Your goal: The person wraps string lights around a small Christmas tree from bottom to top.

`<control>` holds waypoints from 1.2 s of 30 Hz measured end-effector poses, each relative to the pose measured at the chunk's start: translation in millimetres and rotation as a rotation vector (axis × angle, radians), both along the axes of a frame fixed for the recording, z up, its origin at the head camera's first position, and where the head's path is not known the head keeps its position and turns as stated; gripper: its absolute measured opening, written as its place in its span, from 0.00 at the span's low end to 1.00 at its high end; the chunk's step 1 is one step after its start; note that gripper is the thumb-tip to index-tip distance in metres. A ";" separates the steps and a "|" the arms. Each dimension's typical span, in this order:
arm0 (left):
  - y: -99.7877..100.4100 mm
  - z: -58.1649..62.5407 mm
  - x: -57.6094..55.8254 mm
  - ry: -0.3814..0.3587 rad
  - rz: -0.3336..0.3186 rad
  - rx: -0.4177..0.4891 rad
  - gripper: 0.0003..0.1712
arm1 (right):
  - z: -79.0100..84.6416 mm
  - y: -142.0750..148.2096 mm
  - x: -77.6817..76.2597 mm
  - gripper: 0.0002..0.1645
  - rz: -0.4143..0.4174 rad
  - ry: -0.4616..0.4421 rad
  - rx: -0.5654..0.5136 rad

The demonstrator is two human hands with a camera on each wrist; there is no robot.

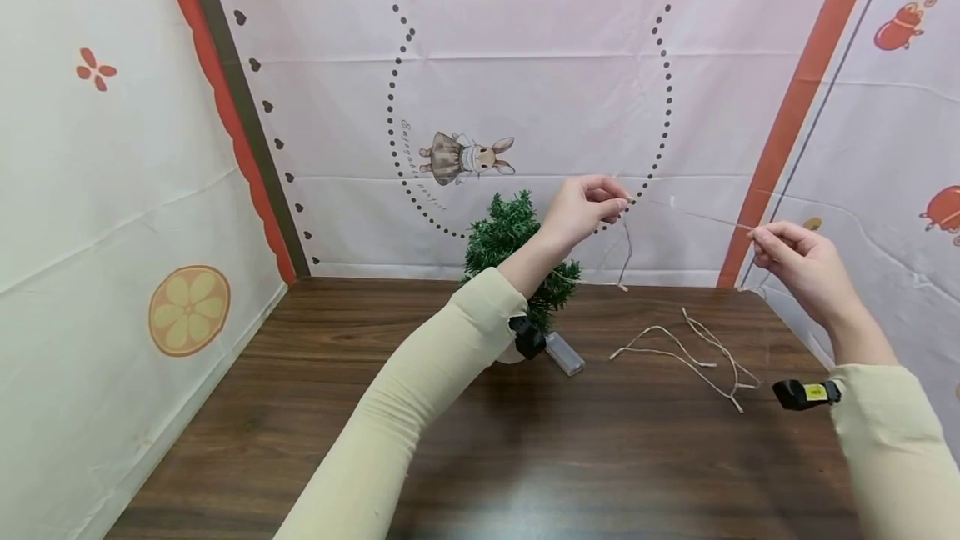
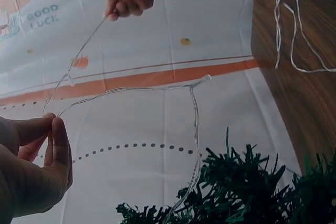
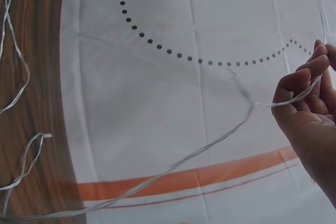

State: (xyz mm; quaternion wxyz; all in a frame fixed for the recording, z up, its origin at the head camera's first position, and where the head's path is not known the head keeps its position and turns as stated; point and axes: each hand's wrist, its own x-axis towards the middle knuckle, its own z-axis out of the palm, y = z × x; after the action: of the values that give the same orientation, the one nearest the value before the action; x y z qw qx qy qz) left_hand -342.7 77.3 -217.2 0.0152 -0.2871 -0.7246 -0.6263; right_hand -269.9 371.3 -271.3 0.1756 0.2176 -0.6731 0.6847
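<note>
Between finger and thumb, my left hand point(image 1: 587, 208) pinches a thin wire string of fairy lights point(image 2: 84, 51). Off to the right, my right hand point(image 1: 802, 261) pinches the same string, and a length of it spans the air between both hands. In the left wrist view, a doubled strand runs from the left fingers down to a small green artificial tree point(image 1: 504, 232), partly hidden behind my left forearm. From the right hand, more wire point(image 3: 184, 158) droops across the right wrist view. Looser loops of the string point(image 1: 697, 357) lie on the table at right.
A clear battery box point(image 1: 564, 354) lies on the brown wooden table point(image 1: 360, 407), beside the tree's mostly hidden white pot point(image 1: 510, 354). Printed cloth point(image 1: 525, 90) hangs behind the table and along both sides.
</note>
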 end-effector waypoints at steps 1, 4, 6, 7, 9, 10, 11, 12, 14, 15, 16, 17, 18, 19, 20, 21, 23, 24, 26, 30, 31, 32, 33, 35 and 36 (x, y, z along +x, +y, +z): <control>-1.4 0.5 -0.4 -0.003 0.001 0.003 0.05 | -1.5 2.0 1.2 0.12 0.007 -0.001 -0.012; -5.5 2.3 -1.6 -0.007 0.001 0.015 0.05 | -6.1 8.3 3.9 0.12 0.064 -0.004 -0.077; -8.6 3.8 -2.5 0.001 0.015 0.012 0.04 | -9.0 13.2 4.9 0.12 0.108 -0.003 -0.122; -10.1 4.7 -2.7 0.003 0.019 0.012 0.04 | -10.4 16.0 5.4 0.13 0.132 -0.003 -0.148; -13.5 6.7 -2.7 0.015 0.033 0.001 0.04 | -12.9 21.4 6.4 0.14 0.179 -0.007 -0.201; -15.2 7.8 -2.7 0.020 0.041 -0.003 0.04 | -14.1 24.0 6.9 0.14 0.190 -0.009 -0.219; -16.7 8.9 -2.8 0.024 0.047 -0.007 0.04 | -15.1 26.3 7.3 0.15 0.200 -0.010 -0.237; -18.1 10.0 -2.7 0.027 0.052 -0.011 0.04 | -16.1 28.6 7.9 0.15 0.216 -0.013 -0.259; -20.8 12.2 -2.8 0.028 0.063 -0.014 0.04 | -18.1 32.3 9.1 0.16 0.223 -0.013 -0.281; -22.1 13.2 -3.1 0.029 0.067 -0.014 0.04 | -18.8 33.7 9.7 0.16 0.226 -0.012 -0.286; -23.2 14.3 -3.6 0.032 0.070 -0.014 0.04 | -19.6 34.9 10.1 0.16 0.230 -0.009 -0.287; -24.3 15.3 -3.9 0.033 0.075 -0.016 0.04 | -20.2 35.7 10.6 0.16 0.232 -0.006 -0.285; -25.4 16.3 -4.3 0.034 0.079 -0.018 0.04 | -20.6 36.1 10.9 0.15 0.234 -0.003 -0.282; -26.5 17.2 -4.9 0.033 0.081 -0.016 0.04 | -21.0 36.1 11.1 0.15 0.228 -0.001 -0.271; -27.5 18.0 -5.6 0.036 0.082 -0.017 0.04 | -21.0 35.8 11.1 0.15 0.227 0.000 -0.261; -28.5 18.7 -6.1 0.035 0.083 -0.015 0.04 | -20.8 35.3 10.9 0.15 0.226 0.001 -0.249; -30.1 19.5 -7.6 0.030 0.087 -0.013 0.03 | -20.1 33.9 10.6 0.14 0.216 -0.001 -0.227; -30.9 19.7 -8.4 0.030 0.090 -0.012 0.03 | -19.7 33.3 10.5 0.14 0.213 -0.004 -0.216; -32.3 19.8 -10.2 0.025 0.092 0.000 0.03 | -18.7 32.9 10.5 0.15 0.218 -0.012 -0.205; -35.3 20.7 -12.3 0.019 0.099 0.026 0.03 | -17.9 33.0 11.2 0.16 0.225 -0.019 -0.174; -36.4 21.1 -12.7 0.017 0.101 0.033 0.03 | -18.1 34.2 11.4 0.16 0.227 -0.022 -0.175; -37.5 21.5 -13.1 0.017 0.105 0.039 0.03 | -18.5 35.7 11.5 0.17 0.232 -0.024 -0.183; -38.6 22.0 -13.4 0.016 0.113 0.040 0.03 | -19.1 37.6 11.4 0.17 0.241 -0.020 -0.188; -41.0 22.8 -15.0 0.014 0.124 0.045 0.03 | -21.0 43.2 10.7 0.18 0.269 -0.012 -0.215; -42.2 23.2 -16.2 0.011 0.129 0.050 0.02 | -22.1 46.4 10.3 0.19 0.291 -0.006 -0.235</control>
State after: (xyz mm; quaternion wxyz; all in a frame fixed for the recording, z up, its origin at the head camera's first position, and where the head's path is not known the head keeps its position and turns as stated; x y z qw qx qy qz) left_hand -358.8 35.1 -194.0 0.0671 -0.2428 -0.7255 -0.6405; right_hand -259.6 417.7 -293.3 0.0967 0.2886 -0.5506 0.7773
